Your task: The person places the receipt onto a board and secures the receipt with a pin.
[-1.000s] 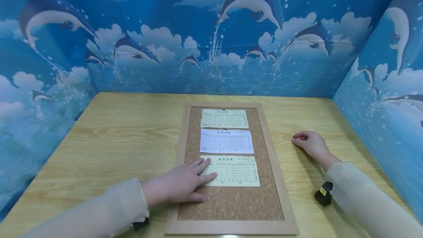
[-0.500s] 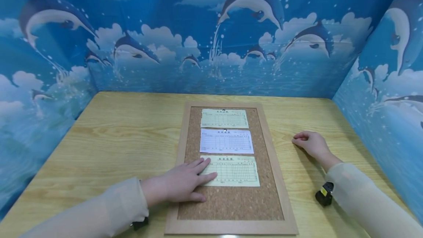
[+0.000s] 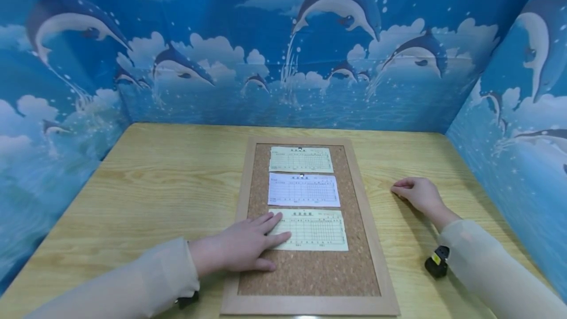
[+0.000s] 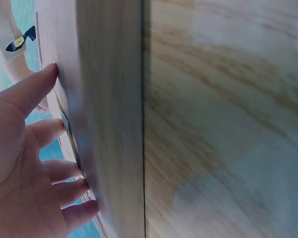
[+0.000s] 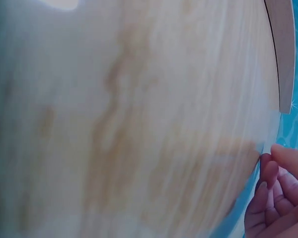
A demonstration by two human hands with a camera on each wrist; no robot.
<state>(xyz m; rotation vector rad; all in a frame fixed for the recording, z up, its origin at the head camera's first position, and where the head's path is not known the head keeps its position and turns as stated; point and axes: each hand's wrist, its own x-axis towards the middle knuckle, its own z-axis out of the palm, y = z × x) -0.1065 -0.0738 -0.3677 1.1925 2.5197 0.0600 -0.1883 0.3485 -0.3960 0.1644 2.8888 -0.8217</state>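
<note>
A wood-framed cork board (image 3: 310,277) lies on the table with three printed paper slips in a column. My left hand (image 3: 245,245), fingers spread, rests over the board's left frame onto the left part of the lowest, pale green slip (image 3: 319,230). Above it are a lavender slip (image 3: 305,192) and another pale green slip (image 3: 301,160), each with a small pin at its top edge. To the right of the board, my right hand (image 3: 418,195) stays low over the table, fingers loosely curled, thumb near the index finger. In the right wrist view, nothing shows between these fingers (image 5: 268,173).
The wood-grain table (image 3: 177,176) extends to both sides of the board. A blue dolphin-print curtain (image 3: 248,107) stands along its back, left and right sides. A black wrist device (image 3: 437,261) hangs below the right sleeve.
</note>
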